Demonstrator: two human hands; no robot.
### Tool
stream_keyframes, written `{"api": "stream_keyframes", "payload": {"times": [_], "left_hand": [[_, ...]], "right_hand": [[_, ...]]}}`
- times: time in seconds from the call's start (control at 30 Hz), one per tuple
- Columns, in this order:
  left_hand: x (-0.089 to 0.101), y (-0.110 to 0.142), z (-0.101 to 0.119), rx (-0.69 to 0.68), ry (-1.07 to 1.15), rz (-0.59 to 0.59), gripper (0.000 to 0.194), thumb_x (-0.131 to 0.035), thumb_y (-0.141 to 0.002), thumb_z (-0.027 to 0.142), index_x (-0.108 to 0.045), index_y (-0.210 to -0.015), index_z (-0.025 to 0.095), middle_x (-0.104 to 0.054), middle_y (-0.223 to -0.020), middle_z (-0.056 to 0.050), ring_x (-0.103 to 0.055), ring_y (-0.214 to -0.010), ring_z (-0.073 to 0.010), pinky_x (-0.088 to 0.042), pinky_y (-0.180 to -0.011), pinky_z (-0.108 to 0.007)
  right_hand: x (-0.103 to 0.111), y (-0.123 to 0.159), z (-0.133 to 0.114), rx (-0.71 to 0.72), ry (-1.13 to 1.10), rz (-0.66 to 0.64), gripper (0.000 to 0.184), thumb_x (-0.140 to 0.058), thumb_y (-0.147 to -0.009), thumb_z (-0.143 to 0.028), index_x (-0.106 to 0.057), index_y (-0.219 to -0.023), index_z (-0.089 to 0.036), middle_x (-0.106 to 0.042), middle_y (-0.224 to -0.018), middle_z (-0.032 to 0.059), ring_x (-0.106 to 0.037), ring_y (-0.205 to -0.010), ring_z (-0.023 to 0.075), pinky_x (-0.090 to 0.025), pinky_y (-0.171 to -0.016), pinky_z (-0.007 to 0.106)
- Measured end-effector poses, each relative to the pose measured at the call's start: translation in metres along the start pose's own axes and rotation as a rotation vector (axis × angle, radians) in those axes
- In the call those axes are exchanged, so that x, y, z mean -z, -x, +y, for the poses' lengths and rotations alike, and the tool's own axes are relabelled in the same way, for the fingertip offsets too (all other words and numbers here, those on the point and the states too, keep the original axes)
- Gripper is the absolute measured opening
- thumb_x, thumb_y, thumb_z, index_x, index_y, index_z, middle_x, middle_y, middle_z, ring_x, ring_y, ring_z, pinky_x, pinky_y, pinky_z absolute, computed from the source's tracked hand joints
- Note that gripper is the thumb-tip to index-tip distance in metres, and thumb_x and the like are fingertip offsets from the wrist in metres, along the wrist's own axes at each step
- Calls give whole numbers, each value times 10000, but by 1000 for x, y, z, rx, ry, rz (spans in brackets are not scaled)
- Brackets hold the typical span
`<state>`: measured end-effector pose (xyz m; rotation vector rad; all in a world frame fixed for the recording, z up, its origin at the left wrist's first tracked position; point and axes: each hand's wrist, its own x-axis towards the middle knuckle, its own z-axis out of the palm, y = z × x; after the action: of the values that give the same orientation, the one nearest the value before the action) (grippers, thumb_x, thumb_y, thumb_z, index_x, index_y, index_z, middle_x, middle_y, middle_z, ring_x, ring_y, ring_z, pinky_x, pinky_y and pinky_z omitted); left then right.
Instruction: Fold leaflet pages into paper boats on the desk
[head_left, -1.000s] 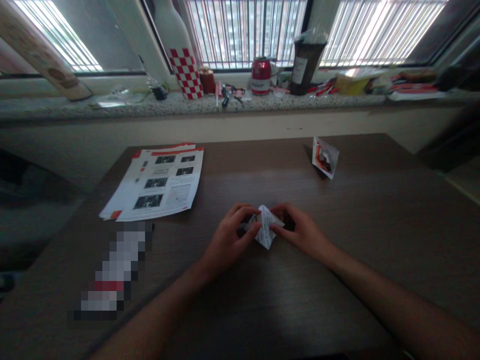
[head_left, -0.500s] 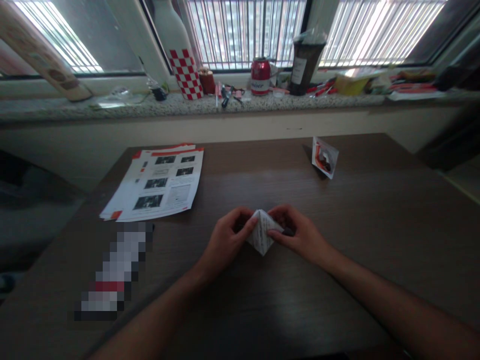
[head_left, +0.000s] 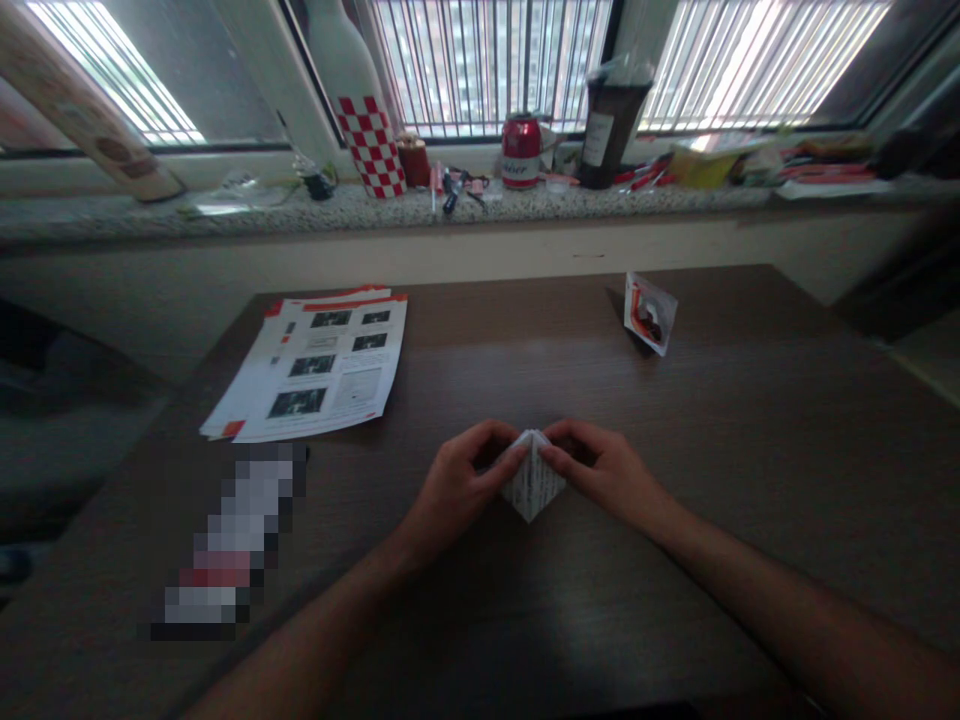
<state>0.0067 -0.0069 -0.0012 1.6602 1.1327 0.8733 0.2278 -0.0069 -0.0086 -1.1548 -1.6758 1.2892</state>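
Note:
A small folded piece of printed white paper (head_left: 532, 485) sits between my two hands, just above the dark wooden table (head_left: 750, 450). My left hand (head_left: 457, 485) pinches its left side with thumb and fingers curled. My right hand (head_left: 600, 470) pinches its right side the same way. The paper forms a diamond shape with a central crease and its lower point aims toward me. The upper part is hidden behind my fingertips.
A stack of printed sheets (head_left: 315, 365) with red corners lies at the left. A small folded paper piece (head_left: 649, 313) stands at the far right of the table. A blurred-out object (head_left: 232, 545) lies near left. The windowsill (head_left: 225, 215) holds a red can (head_left: 521, 150), a checkered bottle (head_left: 367, 140) and clutter.
The folded paper has been pressed narrower and moved slightly toward me. Both hands have closed in on it and shifted a little lower.

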Motion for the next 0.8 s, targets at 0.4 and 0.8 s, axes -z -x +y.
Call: {"api": "stream_keyframes", "payload": {"times": [0.4,0.8], "left_hand": [[1,-1,0,10,24,-51,263,-656,-997,431,-737,-986,181,-730,-869,-42,-661,-772,-176,-520,-678,-282],[3,-3,4,104,99,-42,277,-740,-918,395,-700,-1087,179,-760,-967,-53,-724,-874,-220,-585,-758,-324]], "right_hand": [[0,1,4,-10,13,-10,253,-687,-959,-468,-729,-983,-219,-730,-848,24,-673,-764,174,-526,-672,288],[3,-4,6,-64,-6,129,274,-698,-917,-496,-697,-941,-223,-686,-762,8,-641,-690,176,-508,-619,292]]}}
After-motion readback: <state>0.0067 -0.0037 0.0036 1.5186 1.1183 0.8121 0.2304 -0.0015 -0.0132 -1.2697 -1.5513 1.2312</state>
